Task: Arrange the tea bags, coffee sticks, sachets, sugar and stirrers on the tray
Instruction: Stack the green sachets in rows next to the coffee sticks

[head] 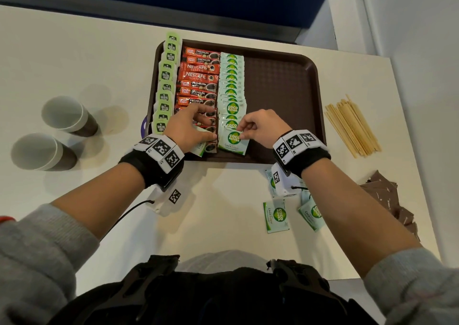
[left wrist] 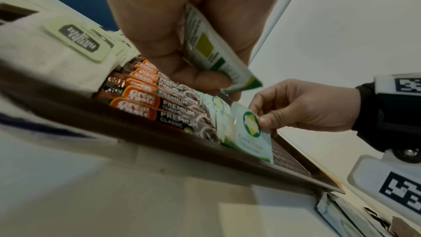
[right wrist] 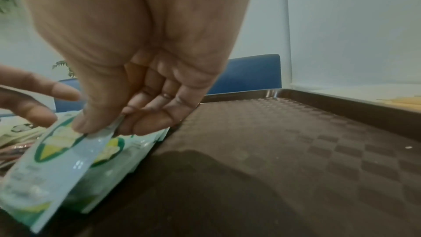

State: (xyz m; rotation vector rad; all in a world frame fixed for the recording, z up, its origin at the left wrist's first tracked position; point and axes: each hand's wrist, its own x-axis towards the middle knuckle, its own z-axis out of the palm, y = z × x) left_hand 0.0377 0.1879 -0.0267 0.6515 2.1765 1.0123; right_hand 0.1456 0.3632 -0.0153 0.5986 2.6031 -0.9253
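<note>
A brown tray holds a column of green tea bags, a column of red coffee sticks and a column of green-white sugar sachets. My right hand pinches the top edge of the nearest sugar sachet at the tray's front. My left hand hovers over the coffee sticks and grips another sugar sachet between thumb and fingers. Wooden stirrers lie on the table right of the tray.
Two paper cups stand on the white table at the left. Loose sugar sachets lie in front of the tray's right corner, and brown sachets are piled at the table's right edge. The tray's right half is bare.
</note>
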